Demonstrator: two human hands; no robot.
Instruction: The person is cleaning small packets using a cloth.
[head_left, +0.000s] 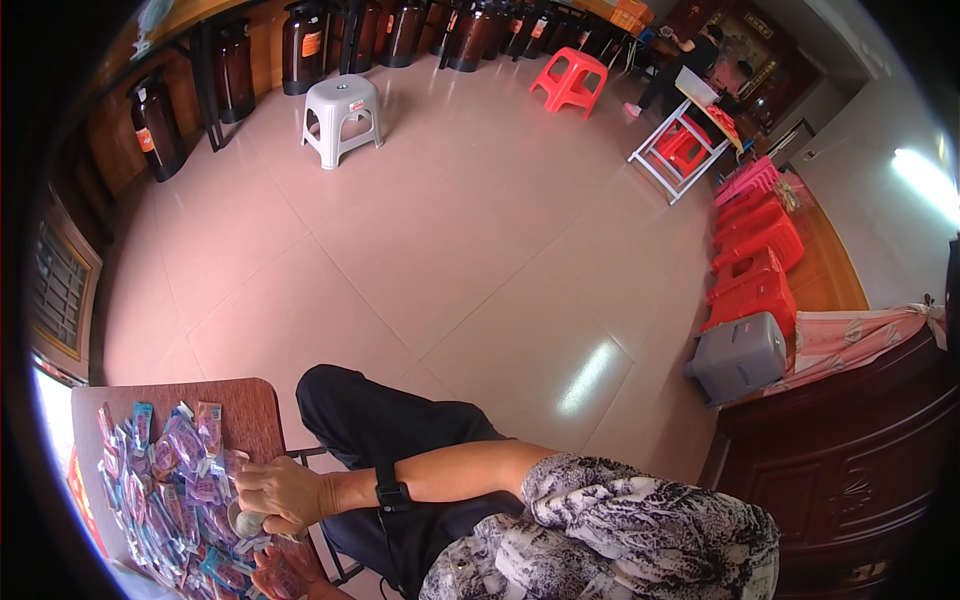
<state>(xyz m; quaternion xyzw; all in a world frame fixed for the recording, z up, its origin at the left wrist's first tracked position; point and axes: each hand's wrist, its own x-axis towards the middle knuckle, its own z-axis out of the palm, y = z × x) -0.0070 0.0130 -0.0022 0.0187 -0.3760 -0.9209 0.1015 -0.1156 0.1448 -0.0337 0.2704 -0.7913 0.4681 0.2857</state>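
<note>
At the lower left, a brown table (247, 405) bears a heap of small plastic-wrapped packets (172, 495), blue, purple and pink. My right hand (281, 491) is over the heap's near side, fingers curled around a small greyish roundish object (250, 523) that I cannot identify. Just below it, my left hand (281, 577) shows only in part at the bottom edge, its fingers around a pinkish wrapped packet (282, 580).
My knee (337, 390) is beside the table. A grey stool (343, 112) and a red stool (570, 79) stand on the tiled floor. Stacked red stools (754, 277) line the right wall, large brown jars (304, 49) the far one. People (694, 60) are at the back.
</note>
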